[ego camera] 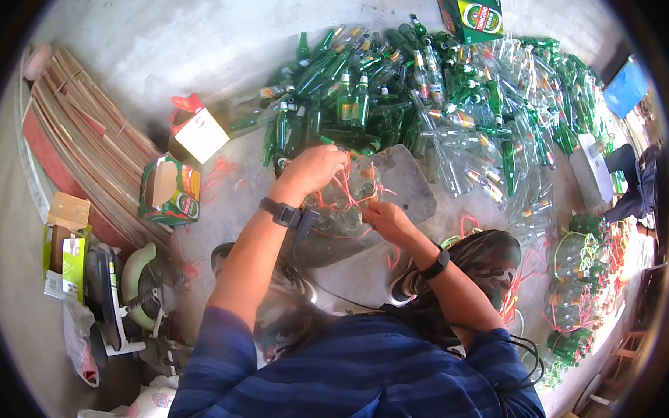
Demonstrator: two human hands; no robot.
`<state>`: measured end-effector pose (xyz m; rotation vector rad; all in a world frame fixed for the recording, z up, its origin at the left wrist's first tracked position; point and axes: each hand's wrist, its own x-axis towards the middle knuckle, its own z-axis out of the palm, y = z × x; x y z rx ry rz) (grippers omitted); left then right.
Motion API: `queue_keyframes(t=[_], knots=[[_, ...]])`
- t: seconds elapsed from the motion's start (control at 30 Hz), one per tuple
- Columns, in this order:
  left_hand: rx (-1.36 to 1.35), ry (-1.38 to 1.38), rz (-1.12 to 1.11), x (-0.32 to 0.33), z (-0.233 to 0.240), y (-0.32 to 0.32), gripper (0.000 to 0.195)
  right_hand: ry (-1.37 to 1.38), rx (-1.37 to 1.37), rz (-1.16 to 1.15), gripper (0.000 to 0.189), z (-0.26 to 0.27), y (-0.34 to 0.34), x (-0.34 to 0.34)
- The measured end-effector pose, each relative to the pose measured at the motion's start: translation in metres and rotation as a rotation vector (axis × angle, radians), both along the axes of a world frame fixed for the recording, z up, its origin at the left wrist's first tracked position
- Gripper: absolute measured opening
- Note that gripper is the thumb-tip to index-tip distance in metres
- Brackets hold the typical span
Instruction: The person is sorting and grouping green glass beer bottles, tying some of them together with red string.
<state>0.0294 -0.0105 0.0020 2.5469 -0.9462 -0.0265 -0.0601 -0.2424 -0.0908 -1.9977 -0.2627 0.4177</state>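
A cluster of clear glass bottles (341,204) stands close together in front of me, necks upward, on a dark slab (408,179). Pink plastic cord (342,182) crosses over the necks and loops around the bottles' sides. At the far left of the cluster, my left hand (316,168) pinches a strand of this cord, its fingertips partly hidden. My right hand (389,221) is closed in a fist on the cord at the near right side, lower than the left. Both wrists carry black straps.
Green and clear bottles (386,119) lie heaped beyond the slab. Tied bottle bundles (577,261) line the right side. Cartons (171,190), flattened cardboard (89,140) and a small wheeled machine (141,287) are at left. A green beer carton (469,13) sits behind the heap.
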Motion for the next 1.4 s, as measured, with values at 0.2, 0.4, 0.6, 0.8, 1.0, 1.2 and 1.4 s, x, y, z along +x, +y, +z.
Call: queue_keyframes(t=[0.2, 0.4, 0.6, 0.8, 1.0, 1.2, 1.4], knots=[[0.005, -0.002, 0.039, 0.002, -0.009, 0.004, 0.011, -0.033, 0.014, 0.06, 0.036, 0.002, -0.001, -0.001], [-0.029, 0.011, -0.01, 0.012, -0.019, 0.01, 0.012, 0.01, -0.034, 0.098, 0.026, -0.002, 0.002, -0.002], [-0.113, 0.04, 0.022, 0.014, -0.031, -0.002, 0.013, 0.044, 0.003, 0.054, 0.031, -0.006, 0.003, -0.001], [-0.076, 0.222, 0.124, 0.019, -0.024, 0.004, 0.019, -0.088, -0.032, 0.1, 0.031, -0.008, 0.003, -0.004], [-0.126, 0.266, 0.096, 0.018, -0.016, -0.003, 0.02, -0.41, -0.433, 0.259, 0.026, -0.066, -0.014, 0.011], [-0.038, 0.095, 0.03, 0.005, -0.019, 0.008, 0.017, -0.212, -0.65, 0.299, 0.021, -0.034, 0.008, 0.001], [-0.126, 0.023, -0.022, -0.024, -0.012, -0.011, 0.012, -0.206, -0.68, 0.32, 0.021, -0.039, 0.005, 0.003]])
